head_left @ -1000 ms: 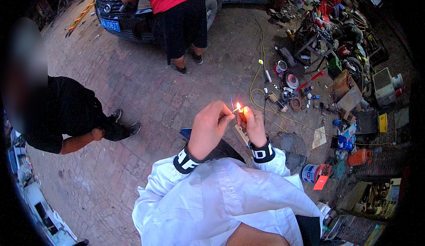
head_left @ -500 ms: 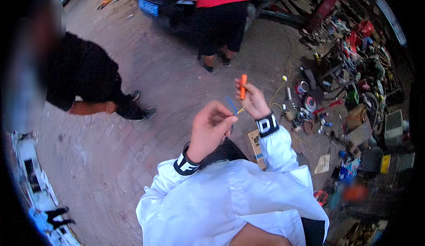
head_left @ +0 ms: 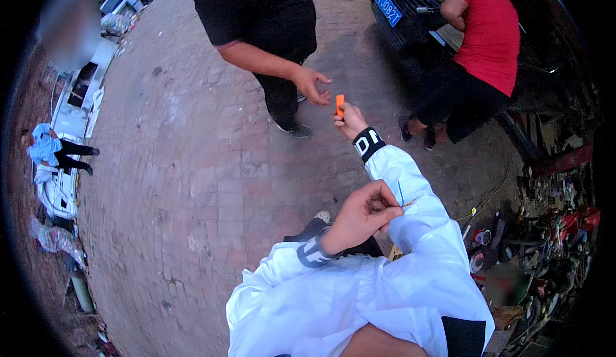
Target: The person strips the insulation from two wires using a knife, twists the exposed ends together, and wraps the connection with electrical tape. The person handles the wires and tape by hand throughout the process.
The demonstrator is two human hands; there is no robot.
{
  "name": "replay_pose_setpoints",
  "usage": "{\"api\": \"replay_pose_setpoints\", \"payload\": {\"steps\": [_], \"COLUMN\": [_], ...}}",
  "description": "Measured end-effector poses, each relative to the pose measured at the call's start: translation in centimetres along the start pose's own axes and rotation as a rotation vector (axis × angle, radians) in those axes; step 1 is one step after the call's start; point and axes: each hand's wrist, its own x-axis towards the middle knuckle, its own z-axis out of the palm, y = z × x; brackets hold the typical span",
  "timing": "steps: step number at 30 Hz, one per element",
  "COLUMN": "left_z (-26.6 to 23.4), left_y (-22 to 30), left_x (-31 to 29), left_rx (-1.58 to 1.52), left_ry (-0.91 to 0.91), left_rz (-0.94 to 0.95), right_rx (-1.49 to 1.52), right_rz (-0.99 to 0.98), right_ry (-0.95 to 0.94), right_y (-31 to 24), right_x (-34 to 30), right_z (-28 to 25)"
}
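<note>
Carried forward and well away from the left hand [head_left: 367, 217] since half a second ago, the orange lighter [head_left: 340, 105] is now held out at the end of the reached-out right arm. It is gripped at its lower part by the closed fingers of the right hand [head_left: 350, 121], and no flame is seen on it. Just beyond, apart from it, a co-worker's hand [head_left: 312, 85] is held with the fingers loosely spread. If the grip were loosened before those fingers were closed on it, the lighter could be dropped onto the brick paving [head_left: 173, 196].

Nearer the body, a thin blue wire [head_left: 401, 193] and a yellowish wire [head_left: 408, 204] are pinched between left thumb and forefinger, in front of the white right sleeve [head_left: 420, 187]; whether the cloth is touched cannot be told. By a quick backward sweep of that arm, the wires could be snagged or bent.

Most room for moving is offered on the left, where paving is spread. Ahead, it is limited by the co-worker; at upper right, by the dark car [head_left: 401, 39] and a person in red [head_left: 489, 36]; at lower right, by piled clutter [head_left: 558, 228].
</note>
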Motion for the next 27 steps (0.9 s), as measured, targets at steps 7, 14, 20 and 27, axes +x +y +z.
{"api": "replay_pose_setpoints", "payload": {"steps": [7,14,20,27], "left_z": [-1.9,-2.5,-2.2,-0.9], "left_y": [-0.6,-0.8,-0.4,-0.1], "left_x": [-1.9,-2.5,-2.4,-2.2], "left_rx": [-0.005,0.006,0.045,0.132], "left_ry": [0.117,0.096,0.083,0.061], "left_rz": [0.0,-0.006,-0.046,-0.124], "right_rx": [0.002,-0.026,-0.196,-0.455], "right_rz": [-0.015,0.053,-0.051,-0.326], "right_ry": [-0.015,-0.176,-0.093,0.004], "right_y": [2.4,2.2,0.0,-3.7], "right_x": [1.2,1.7,-1.8,-18.7], "right_z": [1.0,-0.1,1.2,-1.1]}}
